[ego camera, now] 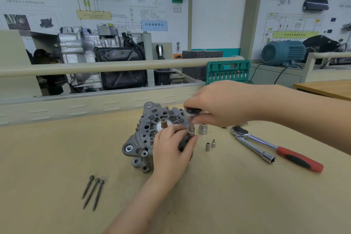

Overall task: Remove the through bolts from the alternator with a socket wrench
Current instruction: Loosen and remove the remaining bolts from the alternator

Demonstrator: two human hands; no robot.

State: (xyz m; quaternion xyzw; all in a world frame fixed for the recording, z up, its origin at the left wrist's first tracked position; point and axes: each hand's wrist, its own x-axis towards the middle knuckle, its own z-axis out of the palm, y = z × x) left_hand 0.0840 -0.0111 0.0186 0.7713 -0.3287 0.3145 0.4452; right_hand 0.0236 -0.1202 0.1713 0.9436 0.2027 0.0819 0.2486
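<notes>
Three bolts (92, 192) out, we brace the heavy, rigid alternator (148, 138) with our left hand (171, 150) while our right hand (218, 106) grips the small ratchet (190, 113) head.

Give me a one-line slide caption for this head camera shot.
Left hand steadies the alternator while right hand turns a ratchet; three bolts already out.

— Where does the alternator (150, 135) sit?
— Mid-bench (57, 157), three bolts (93, 192) lying front-left of it.
— And to its right?
— Loose sockets (206, 138), then a ratchet (275, 148); a tool case (228, 72) stands behind.
</notes>
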